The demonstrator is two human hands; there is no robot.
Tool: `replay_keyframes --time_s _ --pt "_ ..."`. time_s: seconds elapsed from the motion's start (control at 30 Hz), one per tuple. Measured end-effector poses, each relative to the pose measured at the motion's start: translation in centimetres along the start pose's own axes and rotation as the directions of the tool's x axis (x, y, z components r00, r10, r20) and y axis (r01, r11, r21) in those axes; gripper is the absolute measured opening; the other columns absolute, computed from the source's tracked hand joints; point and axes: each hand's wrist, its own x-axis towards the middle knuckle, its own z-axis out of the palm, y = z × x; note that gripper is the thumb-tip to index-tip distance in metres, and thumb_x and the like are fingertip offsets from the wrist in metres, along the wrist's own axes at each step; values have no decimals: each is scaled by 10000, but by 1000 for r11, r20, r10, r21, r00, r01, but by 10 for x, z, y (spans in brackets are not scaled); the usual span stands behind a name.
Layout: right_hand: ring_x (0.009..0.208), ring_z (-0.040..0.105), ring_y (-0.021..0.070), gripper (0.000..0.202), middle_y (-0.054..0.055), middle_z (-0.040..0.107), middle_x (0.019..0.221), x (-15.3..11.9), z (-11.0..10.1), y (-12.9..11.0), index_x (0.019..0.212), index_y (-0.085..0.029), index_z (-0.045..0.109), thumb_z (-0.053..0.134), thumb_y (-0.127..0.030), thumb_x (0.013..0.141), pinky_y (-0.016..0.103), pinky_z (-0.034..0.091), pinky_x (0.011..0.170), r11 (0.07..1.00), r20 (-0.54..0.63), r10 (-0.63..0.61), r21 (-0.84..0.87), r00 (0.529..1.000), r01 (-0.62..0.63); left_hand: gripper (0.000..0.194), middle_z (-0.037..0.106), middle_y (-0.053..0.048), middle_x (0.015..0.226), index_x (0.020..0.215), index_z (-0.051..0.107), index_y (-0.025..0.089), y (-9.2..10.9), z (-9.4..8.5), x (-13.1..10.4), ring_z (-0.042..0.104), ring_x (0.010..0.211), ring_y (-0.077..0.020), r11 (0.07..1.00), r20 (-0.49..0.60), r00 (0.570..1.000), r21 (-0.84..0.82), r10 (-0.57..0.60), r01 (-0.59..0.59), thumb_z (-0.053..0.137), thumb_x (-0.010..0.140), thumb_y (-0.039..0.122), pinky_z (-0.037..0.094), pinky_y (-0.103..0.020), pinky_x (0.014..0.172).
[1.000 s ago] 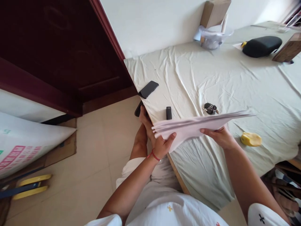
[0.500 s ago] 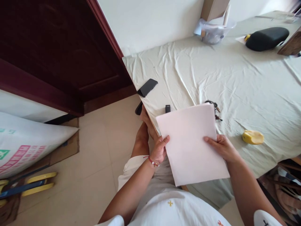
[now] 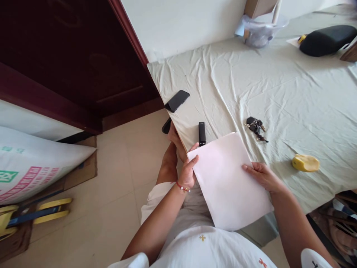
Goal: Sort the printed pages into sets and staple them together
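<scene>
A stack of white paper sheets is held up in front of me, over the table's near edge. My left hand grips its left side near the far corner, thumb on top and fingers underneath. On the right edge my right hand pinches the sheets, its thumb on the upper face and its other fingers mostly hidden. Just beyond the stack's far left corner lies a small black oblong object. A bunch of keys rests past the far right corner.
A phone in a dark case is at the table's left edge. On the pale tablecloth are a yellow object, a black case and a clear plastic tub. A large white sack lies on the left.
The paper has moved nearer to me and tilted, uncovering the keys and more of the black object. My left hand has shifted toward the far left corner. The view has moved slightly.
</scene>
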Motion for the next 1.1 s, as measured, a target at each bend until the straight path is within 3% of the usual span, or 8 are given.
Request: replay_keyframes --time_s 0.23,0.4,0.47,0.53,0.6,0.67,0.83,1.1 --pt "560 685 189 519 59 762 732 3 3 -1 833 -201 726 764 -719 830 271 543 482 1000 63 -12 -6 998 13 410 732 7 894 857 717 210 9 -9 15 688 818 -180 986 23 999 160 35 -38 944 650 482 539 -298 771" --pt "917 769 263 515 80 800 1049 24 -10 -10 1207 -242 706 722 -656 901 371 650 796 949 13 -277 -151 961 276 387 660 24 788 854 723 202 -2 -14 21 586 686 -127 942 33 998 328 57 -64 924 672 479 460 -250 663" --pt "1044 750 274 541 106 776 1168 37 -15 -18 1340 -244 654 657 -626 956 420 638 905 852 -104 -455 -339 885 398 367 692 9 829 905 743 206 -6 -16 22 615 721 -144 911 51 994 398 96 -108 895 724 487 484 -264 703" --pt "1187 703 305 522 146 716 1322 49 -14 -31 1408 -235 629 593 -566 1006 494 602 1004 684 -164 -632 -576 757 447 383 759 -30 1016 1033 773 223 -9 -16 22 685 896 -192 865 70 979 459 193 -203 864 777 493 524 -297 840" --pt "1315 625 343 480 173 641 1450 57 -6 -49 1423 -221 640 536 -495 1043 579 513 1125 444 -67 -776 -764 627 468 442 760 -66 1252 1180 779 244 -12 -17 21 686 1149 -243 815 97 957 504 274 -284 842 817 489 501 -336 1027" --pt "1373 573 354 448 178 624 1478 62 8 -67 1435 -209 646 480 -423 1078 608 463 1166 250 97 -811 -834 578 491 461 747 -85 1338 1244 779 247 -14 -17 20 650 1284 -268 793 127 952 529 278 -303 813 854 492 454 -362 1132" --pt "1472 485 386 358 141 666 1451 70 34 -89 1296 -227 751 488 -346 1084 635 429 1182 4 387 -683 -846 620 533 408 792 -79 1226 1150 817 221 -17 -18 20 709 1151 -268 832 109 970 499 218 -243 778 872 517 523 -366 1035" --pt "1378 584 374 359 122 782 1220 74 40 -87 1246 -239 777 463 -305 1087 625 422 1149 -5 434 -584 -847 686 532 363 796 -44 1035 1037 831 221 -15 -15 20 689 942 -219 850 91 971 469 222 -238 758 869 534 519 -308 870"
